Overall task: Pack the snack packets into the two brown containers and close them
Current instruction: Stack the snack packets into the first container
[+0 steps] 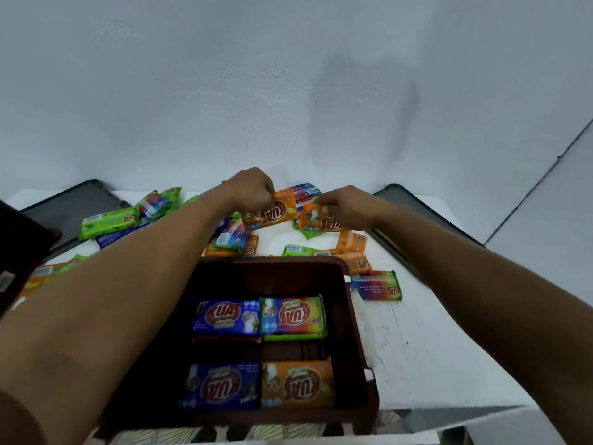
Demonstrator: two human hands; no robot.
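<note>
- Left hand (251,189) reaches past the far edge of the brown container (354,316), its fingers curled tight around one end of an orange packet (272,215).
- Right hand (351,207) is just beside it, with thumb and fingertips pinching the edge of a second orange packet (321,220). The two packets nearly touch.
- Both forearms stretch forward over the container, one along each side.
- The brown container stands open at the middle of the near edge of the white table (433,332).
- Four packets lie flat inside it in two rows:
  - a blue packet (226,317) at the far left
  - a rainbow packet (293,316) with green edges at the far right
  - a second blue packet (221,387) at the near left
  - a third orange packet (298,383) at the near right
- Loose packets (109,223) in green, orange and blue are scattered over the table beyond the container's far edge, towards the wall.
- One multicoloured packet (375,285) lies alone just off the container's far right corner.
- A dark flat tray (73,207) lies at the table's far left corner, and another dark tray (417,213) lies at the far right corner.
- A dark brown object (19,242) is cut off at the left side of the view, and I cannot tell what it is.
</note>
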